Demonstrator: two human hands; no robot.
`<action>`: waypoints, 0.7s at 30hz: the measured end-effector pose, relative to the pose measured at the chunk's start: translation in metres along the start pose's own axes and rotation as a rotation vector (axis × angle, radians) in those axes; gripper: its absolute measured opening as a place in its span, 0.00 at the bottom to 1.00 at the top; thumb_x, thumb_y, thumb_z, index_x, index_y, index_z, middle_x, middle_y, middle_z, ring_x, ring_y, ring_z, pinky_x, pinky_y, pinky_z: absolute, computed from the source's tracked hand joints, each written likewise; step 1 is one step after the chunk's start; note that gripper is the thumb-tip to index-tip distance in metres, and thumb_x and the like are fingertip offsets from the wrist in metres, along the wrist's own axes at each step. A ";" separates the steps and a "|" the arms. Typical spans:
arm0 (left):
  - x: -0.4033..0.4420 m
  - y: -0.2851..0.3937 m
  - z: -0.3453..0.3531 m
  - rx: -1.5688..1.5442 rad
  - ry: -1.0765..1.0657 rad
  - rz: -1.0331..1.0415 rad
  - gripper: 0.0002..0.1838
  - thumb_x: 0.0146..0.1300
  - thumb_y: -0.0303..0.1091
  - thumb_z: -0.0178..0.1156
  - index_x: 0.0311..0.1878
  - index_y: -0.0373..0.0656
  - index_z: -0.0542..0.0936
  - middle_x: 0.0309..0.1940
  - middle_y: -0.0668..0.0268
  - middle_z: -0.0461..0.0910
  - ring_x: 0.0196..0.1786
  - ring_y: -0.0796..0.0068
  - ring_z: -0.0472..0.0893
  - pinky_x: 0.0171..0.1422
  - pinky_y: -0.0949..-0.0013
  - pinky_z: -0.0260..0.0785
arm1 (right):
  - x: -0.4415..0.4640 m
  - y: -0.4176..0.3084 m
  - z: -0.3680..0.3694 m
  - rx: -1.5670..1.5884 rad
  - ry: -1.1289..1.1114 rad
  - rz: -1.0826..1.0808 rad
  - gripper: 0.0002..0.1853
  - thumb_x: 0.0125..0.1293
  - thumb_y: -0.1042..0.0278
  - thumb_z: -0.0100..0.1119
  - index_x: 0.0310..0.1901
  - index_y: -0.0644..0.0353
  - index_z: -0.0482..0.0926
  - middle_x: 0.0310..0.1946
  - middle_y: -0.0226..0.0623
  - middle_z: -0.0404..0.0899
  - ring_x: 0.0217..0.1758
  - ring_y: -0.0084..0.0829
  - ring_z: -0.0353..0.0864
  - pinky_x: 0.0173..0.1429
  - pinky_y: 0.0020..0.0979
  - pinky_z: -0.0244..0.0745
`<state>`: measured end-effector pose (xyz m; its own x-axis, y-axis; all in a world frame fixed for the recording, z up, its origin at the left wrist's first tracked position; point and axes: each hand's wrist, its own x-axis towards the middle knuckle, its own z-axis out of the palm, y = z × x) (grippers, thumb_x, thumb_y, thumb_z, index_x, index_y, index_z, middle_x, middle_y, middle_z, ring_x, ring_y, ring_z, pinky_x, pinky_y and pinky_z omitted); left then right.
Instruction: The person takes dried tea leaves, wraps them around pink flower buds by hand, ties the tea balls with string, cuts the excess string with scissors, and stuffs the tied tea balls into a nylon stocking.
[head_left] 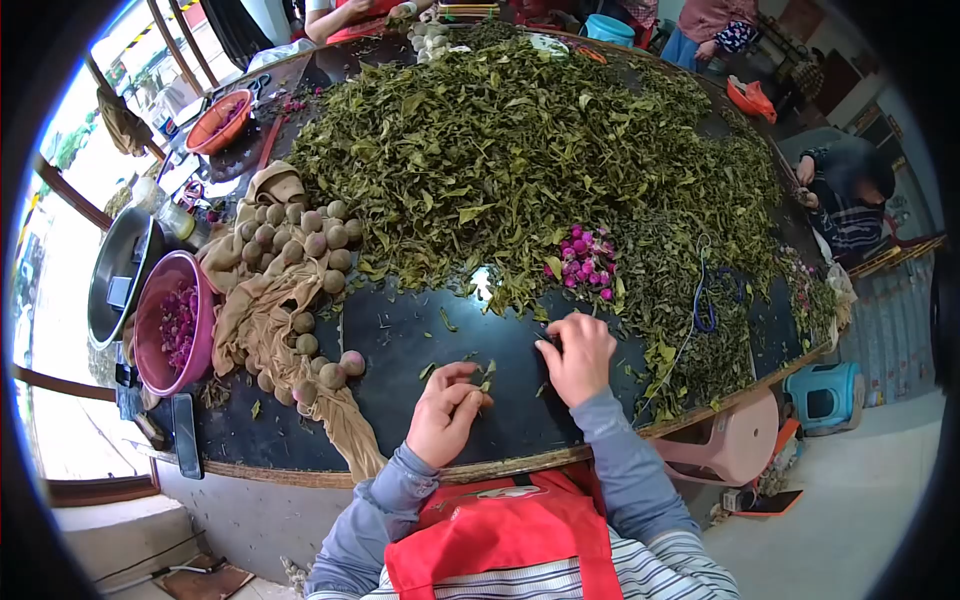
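Observation:
My left hand (444,412) is closed in a pinch over the dark table (400,330). A few green dried leaves (487,376) stick out from between its fingers and thumb. To its right, my right hand (580,358) hovers low over the table, fingers bent and thumb a little apart, with nothing visible between them. Just beyond it lie pink-purple dried flower buds (582,262), at the edge of a large heap of dried green leaves (480,140). Small leaf bits are scattered near both hands.
Left of my hands are round cloth-wrapped balls (332,375) in tan stocking cloth (262,310). A pink basin (205,300) of buds, a metal basin (103,275) and a phone (186,436) sit farther left. A blue cord (703,310) crosses the leaves. Other people work around the table.

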<state>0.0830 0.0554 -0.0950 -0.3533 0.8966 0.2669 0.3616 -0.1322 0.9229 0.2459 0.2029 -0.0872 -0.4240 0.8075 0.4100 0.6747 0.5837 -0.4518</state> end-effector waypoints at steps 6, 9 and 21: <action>-0.010 0.033 -0.015 -0.292 -0.061 -0.568 0.09 0.70 0.28 0.52 0.42 0.37 0.82 0.27 0.68 0.80 0.25 0.79 0.74 0.33 0.79 0.68 | 0.003 0.007 -0.008 0.044 -0.205 -0.141 0.05 0.60 0.71 0.58 0.38 0.54 0.77 0.32 0.31 0.79 0.36 0.34 0.74 0.50 0.34 0.63; -0.012 0.020 -0.014 -0.319 -0.078 -0.556 0.09 0.69 0.28 0.52 0.41 0.35 0.81 0.28 0.66 0.81 0.25 0.79 0.75 0.32 0.79 0.68 | -0.014 0.015 -0.001 0.163 -0.214 -0.027 0.07 0.60 0.71 0.58 0.41 0.56 0.79 0.33 0.33 0.81 0.36 0.35 0.76 0.48 0.34 0.67; -0.003 0.017 -0.003 -0.144 -0.179 -0.149 0.09 0.68 0.25 0.52 0.40 0.32 0.82 0.29 0.65 0.82 0.27 0.78 0.77 0.34 0.78 0.71 | -0.032 0.012 -0.073 0.293 -0.738 -0.102 0.04 0.60 0.67 0.61 0.35 0.54 0.83 0.28 0.30 0.83 0.30 0.36 0.79 0.42 0.30 0.70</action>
<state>0.0875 0.0493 -0.0792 -0.2307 0.9694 0.0835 0.1864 -0.0401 0.9817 0.3116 0.1782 -0.0475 -0.8342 0.5375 -0.1230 0.4685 0.5733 -0.6722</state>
